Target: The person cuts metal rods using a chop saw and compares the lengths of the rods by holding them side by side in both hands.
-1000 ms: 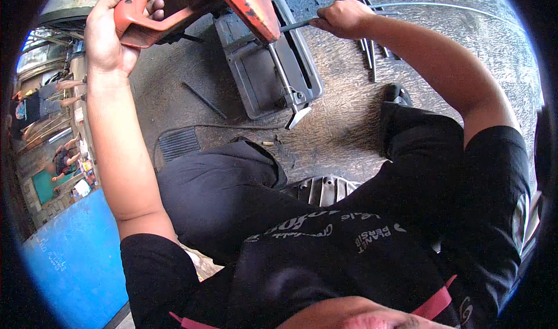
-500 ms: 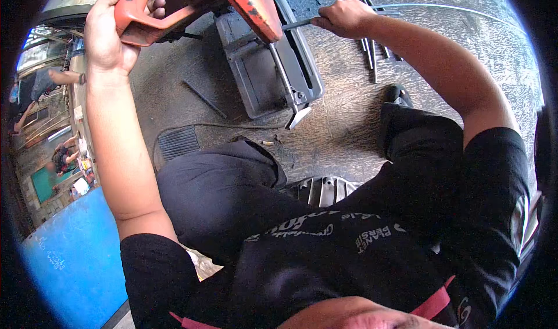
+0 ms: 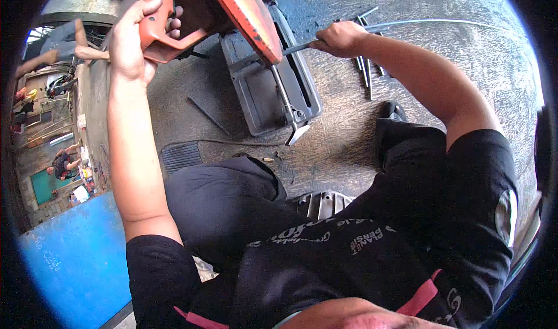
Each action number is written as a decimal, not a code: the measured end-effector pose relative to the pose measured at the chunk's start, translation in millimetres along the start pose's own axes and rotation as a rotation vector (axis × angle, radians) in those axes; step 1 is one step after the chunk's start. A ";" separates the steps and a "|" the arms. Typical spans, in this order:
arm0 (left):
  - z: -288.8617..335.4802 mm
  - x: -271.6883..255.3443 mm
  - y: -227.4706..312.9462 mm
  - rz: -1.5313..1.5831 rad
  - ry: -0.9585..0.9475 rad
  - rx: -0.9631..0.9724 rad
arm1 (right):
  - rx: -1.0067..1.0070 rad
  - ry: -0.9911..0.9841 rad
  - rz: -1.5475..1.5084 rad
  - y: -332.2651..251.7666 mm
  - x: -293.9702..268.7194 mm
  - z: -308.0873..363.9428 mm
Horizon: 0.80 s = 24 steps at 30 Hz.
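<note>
My left hand (image 3: 129, 47) is wrapped around the orange D-shaped handle (image 3: 154, 30) of a cut-off saw. The saw's worn orange blade guard (image 3: 247, 21) slants down over its dark grey base (image 3: 254, 105). My right hand (image 3: 342, 38) is closed around a long, thin metal rod (image 3: 424, 22). One end of the rod runs under the tip of the guard, and the other bends away to the far right. A clamp screw (image 3: 281, 88) with a pale metal crank (image 3: 298, 134) lies along the base. The guard hides the blade and the rod's end.
Short cut metal pieces (image 3: 365, 73) lie on the floor beyond my right hand. A dark bar (image 3: 208, 115) and a cable (image 3: 232, 141) lie left of the base. A blue panel (image 3: 75, 259) stands at my left. Other people are farther left, one seated (image 3: 65, 162).
The whole view has shifted slightly, so the saw appears lower. Both hands keep their grips. At the far left, another person's legs have changed position.
</note>
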<state>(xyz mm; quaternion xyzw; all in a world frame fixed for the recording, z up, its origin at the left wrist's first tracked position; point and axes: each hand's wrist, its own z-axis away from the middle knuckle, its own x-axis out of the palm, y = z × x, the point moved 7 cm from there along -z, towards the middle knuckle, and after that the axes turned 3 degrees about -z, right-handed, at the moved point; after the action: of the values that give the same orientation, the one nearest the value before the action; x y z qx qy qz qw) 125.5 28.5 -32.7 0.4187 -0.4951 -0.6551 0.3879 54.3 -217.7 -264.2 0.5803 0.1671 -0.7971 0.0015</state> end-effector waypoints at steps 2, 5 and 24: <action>1.7 -0.2 0.4 -0.016 0.019 -0.006 | 0.002 0.001 -0.008 -1.2 -4.5 2.6; -0.6 -0.4 -2.1 0.012 -0.008 -0.016 | -0.006 0.007 -0.019 -1.9 -8.6 3.7; -1.3 0.9 -1.6 -0.027 -0.055 -0.027 | 0.043 0.004 -0.013 -1.7 -11.7 1.0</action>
<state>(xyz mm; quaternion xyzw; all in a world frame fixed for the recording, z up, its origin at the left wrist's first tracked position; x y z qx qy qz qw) 126.2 27.6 -34.6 0.4019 -0.4911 -0.6781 0.3707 56.8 -218.6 -252.5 0.5809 0.1534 -0.7993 -0.0165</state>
